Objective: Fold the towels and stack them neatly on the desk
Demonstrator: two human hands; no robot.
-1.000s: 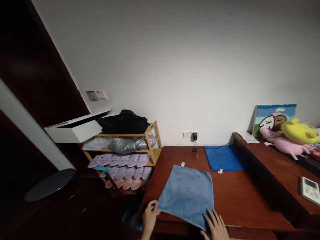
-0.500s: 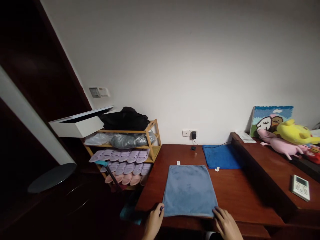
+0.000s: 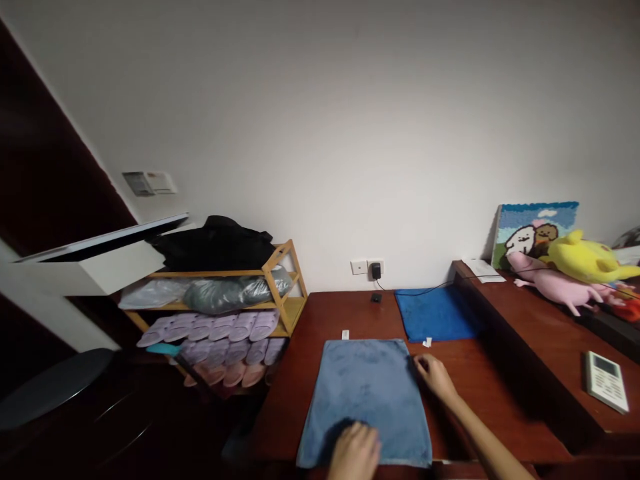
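A light blue towel (image 3: 367,393) lies spread flat on the red-brown wooden desk (image 3: 465,400), with its near edge at the desk's front. My left hand (image 3: 355,452) rests on the towel's near part, palm down and fingers flat. My right hand (image 3: 434,375) reaches forward to the towel's far right corner, its fingers curled onto the edge there. A darker blue cloth (image 3: 434,313) lies farther back on the desk, near the wall.
A raised shelf (image 3: 540,333) on the right carries plush toys (image 3: 585,270), a picture (image 3: 535,227) and a white remote (image 3: 606,381). A charger (image 3: 376,270) sits in the wall socket. On the left, a wooden rack (image 3: 280,293) holds slippers and bags. A dark stool (image 3: 50,387) stands at the far left.
The towel now lies square to the desk's edge. My right hand moved from the near right corner to the far right corner. My left hand moved from the near left corner onto the towel.
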